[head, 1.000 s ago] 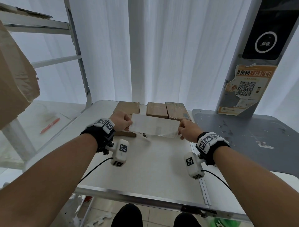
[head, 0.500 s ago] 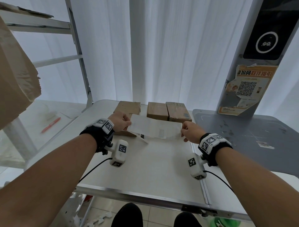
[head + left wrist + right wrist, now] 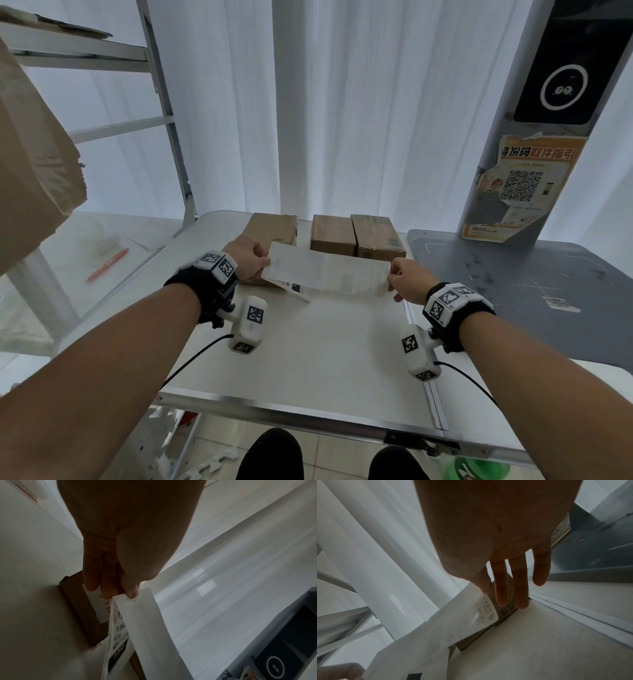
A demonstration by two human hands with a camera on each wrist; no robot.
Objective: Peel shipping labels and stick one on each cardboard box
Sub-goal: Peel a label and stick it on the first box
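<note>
One white table under both hands; one grey platform just right of the right hand, carrying one grey pillar with a dark screen and a QR poster; one metal shelf frame beyond and left of the left hand, with one large brown box on it at far left; white curtain behind everything.

Three cardboard boxes in a row past the fingertips: left box directly beyond the left hand, middle box and right box touching each other, between the two hands and further out; a gap separating left box from the pair.

One label sheet stretched between the hands above the table, held clear of the boxes, plain side up toward the head camera; printed black-and-white face visible beneath from the wrist views; a second layer peeling apart at the left end, hanging below, with "150" printed on it.

Left hand pinching the sheet's left end, thumb on top and fingers beneath; right hand pinching the right end between thumb and forefinger, three remaining fingers straight and spread, holding nothing.

One orange pen well left of the left hand.
</note>
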